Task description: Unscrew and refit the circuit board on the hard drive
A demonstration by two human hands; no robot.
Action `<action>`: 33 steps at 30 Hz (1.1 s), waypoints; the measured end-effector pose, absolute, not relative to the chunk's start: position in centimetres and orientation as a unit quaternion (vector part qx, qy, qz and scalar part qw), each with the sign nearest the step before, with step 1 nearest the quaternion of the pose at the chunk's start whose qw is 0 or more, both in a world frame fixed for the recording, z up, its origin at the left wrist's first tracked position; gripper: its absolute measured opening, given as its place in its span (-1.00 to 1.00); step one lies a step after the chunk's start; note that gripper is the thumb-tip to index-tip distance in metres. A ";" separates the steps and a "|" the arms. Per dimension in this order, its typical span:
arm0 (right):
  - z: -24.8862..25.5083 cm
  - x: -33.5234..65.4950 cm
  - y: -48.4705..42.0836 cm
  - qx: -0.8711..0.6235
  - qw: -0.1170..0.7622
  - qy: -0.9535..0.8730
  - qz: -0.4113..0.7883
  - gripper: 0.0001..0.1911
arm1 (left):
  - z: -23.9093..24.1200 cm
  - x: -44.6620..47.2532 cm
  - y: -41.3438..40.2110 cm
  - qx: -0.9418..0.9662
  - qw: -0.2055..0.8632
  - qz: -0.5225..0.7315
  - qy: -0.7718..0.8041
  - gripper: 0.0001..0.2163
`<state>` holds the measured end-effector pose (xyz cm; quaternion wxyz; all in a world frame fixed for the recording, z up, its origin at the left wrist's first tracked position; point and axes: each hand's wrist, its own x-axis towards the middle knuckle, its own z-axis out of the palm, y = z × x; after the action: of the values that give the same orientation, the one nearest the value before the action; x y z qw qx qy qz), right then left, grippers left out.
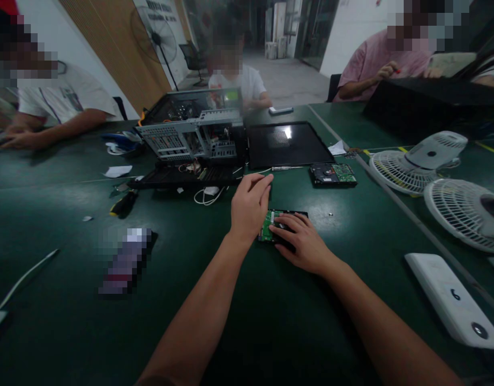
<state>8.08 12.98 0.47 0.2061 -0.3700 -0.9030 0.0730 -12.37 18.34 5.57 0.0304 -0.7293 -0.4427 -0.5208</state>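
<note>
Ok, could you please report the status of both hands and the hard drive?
Right hand spread over the hard drive. Left hand raised beside it, contact unclear. Second drive farther off, apparently not in the way.

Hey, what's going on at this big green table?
Someone's right hand is spread over a hard drive, partly hiding it. Their left hand is raised beside it, fingers bent; I can't tell whether it holds anything. Another drive lies farther back, to the right. An opened computer case sits behind, and other people are around the table.
</note>
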 end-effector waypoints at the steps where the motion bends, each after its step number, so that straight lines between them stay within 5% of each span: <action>1: 0.5 8.1 13.0 -0.369 0.206 -0.903 0.074 -0.50 | 5.6 -12.3 18.3 -0.733 0.026 -0.520 -0.438 -0.75; 15: 0.0 7.9 13.3 -0.363 0.205 -0.907 0.054 -0.53 | 5.2 -11.8 18.2 -0.704 -0.050 -0.557 -0.438 -0.76; 22: -0.1 7.9 13.4 -0.369 0.203 -0.906 0.046 -0.52 | 6.0 -11.9 18.0 -0.719 0.002 -0.519 -0.463 -0.90; 33: -0.1 7.9 13.4 -0.365 0.205 -0.907 0.050 -0.53 | 5.6 -12.2 18.2 -0.732 0.023 -0.488 -0.474 -0.73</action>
<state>7.89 13.44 -0.12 0.2053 -0.3654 -0.9066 0.0498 -12.19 18.25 5.60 0.0227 -0.7323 -0.4741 -0.4882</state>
